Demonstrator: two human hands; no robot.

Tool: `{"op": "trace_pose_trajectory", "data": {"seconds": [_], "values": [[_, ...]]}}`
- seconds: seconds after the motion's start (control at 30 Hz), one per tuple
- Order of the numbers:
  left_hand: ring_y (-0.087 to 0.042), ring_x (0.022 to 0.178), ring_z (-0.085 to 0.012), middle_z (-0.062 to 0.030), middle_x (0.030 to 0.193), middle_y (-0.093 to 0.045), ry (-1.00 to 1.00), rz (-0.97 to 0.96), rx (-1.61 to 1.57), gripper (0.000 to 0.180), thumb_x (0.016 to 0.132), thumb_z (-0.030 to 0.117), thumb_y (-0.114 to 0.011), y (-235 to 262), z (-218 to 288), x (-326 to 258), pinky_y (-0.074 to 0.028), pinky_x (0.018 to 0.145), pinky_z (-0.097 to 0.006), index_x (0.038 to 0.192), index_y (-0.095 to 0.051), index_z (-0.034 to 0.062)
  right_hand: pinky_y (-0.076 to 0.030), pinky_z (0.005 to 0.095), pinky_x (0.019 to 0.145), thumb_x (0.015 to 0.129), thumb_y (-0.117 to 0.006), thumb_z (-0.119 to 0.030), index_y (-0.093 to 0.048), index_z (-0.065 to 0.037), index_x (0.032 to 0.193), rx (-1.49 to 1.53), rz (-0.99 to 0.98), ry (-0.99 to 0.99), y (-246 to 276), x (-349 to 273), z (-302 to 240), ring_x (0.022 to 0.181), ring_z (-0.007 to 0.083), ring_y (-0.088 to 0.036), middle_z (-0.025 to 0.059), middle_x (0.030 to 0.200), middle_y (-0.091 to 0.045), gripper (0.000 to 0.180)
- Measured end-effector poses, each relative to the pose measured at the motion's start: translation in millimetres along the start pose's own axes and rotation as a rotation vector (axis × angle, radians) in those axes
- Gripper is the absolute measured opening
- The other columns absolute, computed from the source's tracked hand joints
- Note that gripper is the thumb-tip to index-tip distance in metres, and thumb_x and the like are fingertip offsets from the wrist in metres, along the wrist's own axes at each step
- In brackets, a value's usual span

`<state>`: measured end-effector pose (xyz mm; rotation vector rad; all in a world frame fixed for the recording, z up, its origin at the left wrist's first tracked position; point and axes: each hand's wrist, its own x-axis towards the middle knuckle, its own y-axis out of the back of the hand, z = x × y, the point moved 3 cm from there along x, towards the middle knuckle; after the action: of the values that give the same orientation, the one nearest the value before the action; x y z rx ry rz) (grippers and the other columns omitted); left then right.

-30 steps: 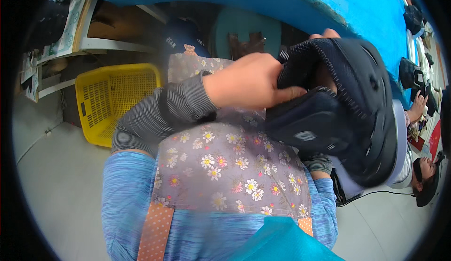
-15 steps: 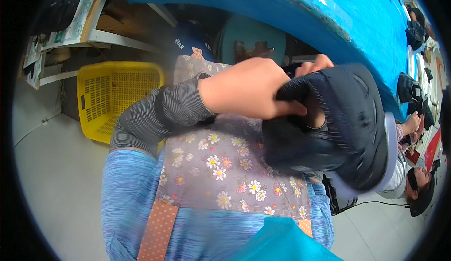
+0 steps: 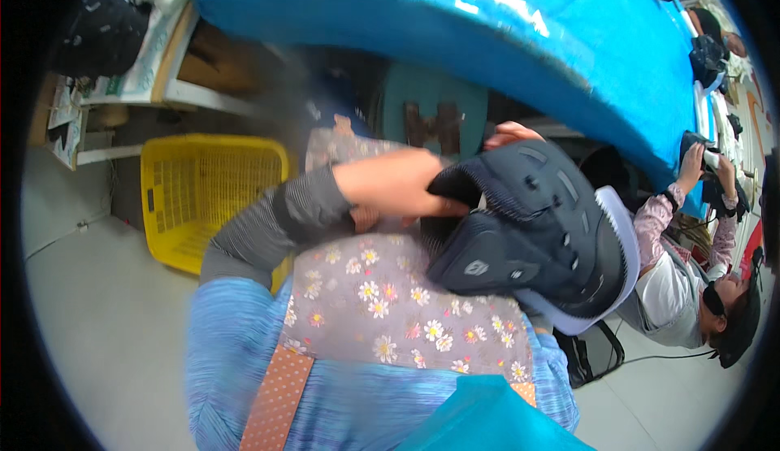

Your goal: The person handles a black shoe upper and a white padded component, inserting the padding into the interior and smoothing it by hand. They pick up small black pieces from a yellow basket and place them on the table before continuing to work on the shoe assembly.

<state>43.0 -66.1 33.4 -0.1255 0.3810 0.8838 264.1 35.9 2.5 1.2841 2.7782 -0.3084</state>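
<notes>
A black padded helmet liner (image 3: 520,232) with small studs, a pale logo patch and a lavender rim is held over my lap, tilted on its side. From the left, my left hand (image 3: 398,184) grips the edge of its opening, fingertips reaching inside; motion blurs the hand a little. At the liner's far side, my right hand (image 3: 517,132) shows only some curled fingers against it. The rest of that hand and its forearm are hidden behind the liner. Under it lies my grey floral apron (image 3: 390,297).
A blue-covered table (image 3: 520,53) runs across the front and right. A yellow plastic basket (image 3: 215,199) stands at left on the floor, below a white shelf (image 3: 203,97). At right a co-worker (image 3: 682,288) handles dark and white pieces. A teal stool (image 3: 435,97) sits under the table.
The liner has shifted slightly left and turned, showing more of its outer side and logo patch. My left hand has moved left with its edge. The co-worker has come further into view.
</notes>
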Motion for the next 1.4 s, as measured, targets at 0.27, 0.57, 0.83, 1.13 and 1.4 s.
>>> {"op": "trace_pose_trajectory", "data": {"seconds": [0.27, 0.57, 0.83, 1.13, 1.4], "values": [[-0.065, 0.076, -0.0409, -0.0200, 0.077, -0.065, -0.391, 0.553, 0.497, 0.022, 0.072, 0.023, -0.075, 1, 24, -2, -0.051, 0.066, -0.045, 0.088, -0.072, 0.0076, -0.054, 0.0357, 0.065, 0.083, -0.075, -0.009, -0.040, -0.006, 0.094, 0.408, 0.079, 0.463, -42, 16, -24, 0.072, 0.0253, -0.062, 0.0185, 0.079, -0.060, 0.036], [-0.065, 0.072, -0.0375, -0.0259, 0.083, -0.067, -0.584, 0.318, 0.062, 0.025, 0.081, 0.016, -0.071, -22, 2, 19, -0.051, 0.068, -0.041, 0.094, -0.067, -0.0050, -0.052, 0.0345, 0.070, 0.091, -0.072, -0.021, -0.052, -0.005, 0.106, 0.608, -0.327, -0.061, -40, 27, -11, 0.083, 0.0180, -0.058, 0.0097, 0.089, -0.058, 0.030], [-0.063, 0.072, -0.0365, -0.0150, 0.076, -0.062, -0.560, 0.700, 0.416, 0.019, 0.076, 0.019, -0.069, 13, 31, -11, -0.049, 0.062, -0.040, 0.084, -0.062, 0.0038, -0.043, 0.0276, 0.063, 0.093, -0.072, -0.019, -0.052, -0.008, 0.091, 0.174, -0.014, 0.141, -37, 26, 6, 0.073, 0.0075, -0.050, -0.0001, 0.078, -0.055, 0.023], [-0.065, 0.079, -0.0335, -0.0145, 0.084, -0.065, -0.733, 0.595, 0.571, 0.026, 0.078, 0.016, -0.071, 15, 30, 2, -0.051, 0.067, -0.039, 0.101, -0.067, 0.0047, -0.039, 0.0244, 0.063, 0.093, -0.072, -0.016, -0.052, -0.009, 0.088, 0.130, 0.198, 0.276, -35, 20, -4, 0.072, 0.0042, -0.048, -0.0029, 0.077, -0.055, 0.021], [-0.061, 0.100, -0.0102, -0.0064, 0.108, -0.067, -0.730, 0.684, -0.177, 0.044, 0.075, 0.004, -0.078, 9, 60, -18, -0.052, 0.090, -0.029, 0.116, -0.063, -0.0023, -0.044, 0.0265, 0.072, 0.089, -0.072, -0.013, -0.053, -0.006, 0.103, 0.129, 0.190, 0.383, -38, 10, -23, 0.082, 0.0106, -0.054, 0.0038, 0.088, -0.058, 0.024]]}}
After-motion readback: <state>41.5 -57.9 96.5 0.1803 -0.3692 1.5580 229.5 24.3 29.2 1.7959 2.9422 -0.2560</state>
